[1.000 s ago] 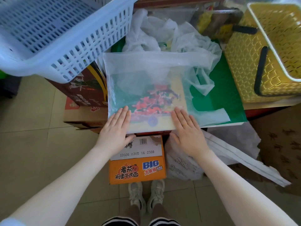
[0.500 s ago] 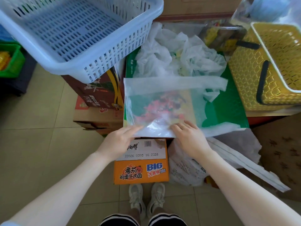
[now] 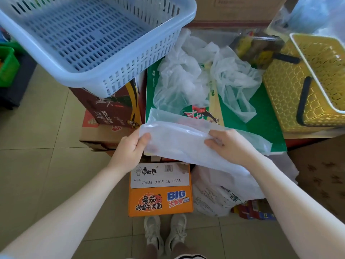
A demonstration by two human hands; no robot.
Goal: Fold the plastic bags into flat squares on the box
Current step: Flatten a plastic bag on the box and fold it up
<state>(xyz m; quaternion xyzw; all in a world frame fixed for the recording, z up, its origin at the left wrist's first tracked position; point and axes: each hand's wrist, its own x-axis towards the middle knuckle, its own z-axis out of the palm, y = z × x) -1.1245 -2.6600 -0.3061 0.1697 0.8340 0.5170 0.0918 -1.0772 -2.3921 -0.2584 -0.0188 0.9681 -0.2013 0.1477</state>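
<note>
Both hands pinched translucent plastic bag over near edge of green box: left hand at left end, right hand at fold (thumbs on top). Crumpled bags lay behind.

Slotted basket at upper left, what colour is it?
Light blue, clearest in the head view.

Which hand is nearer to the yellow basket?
Right. The right hand grips the plastic bag on the side toward the yellow basket; the left hand grips the bag's far end.
</note>
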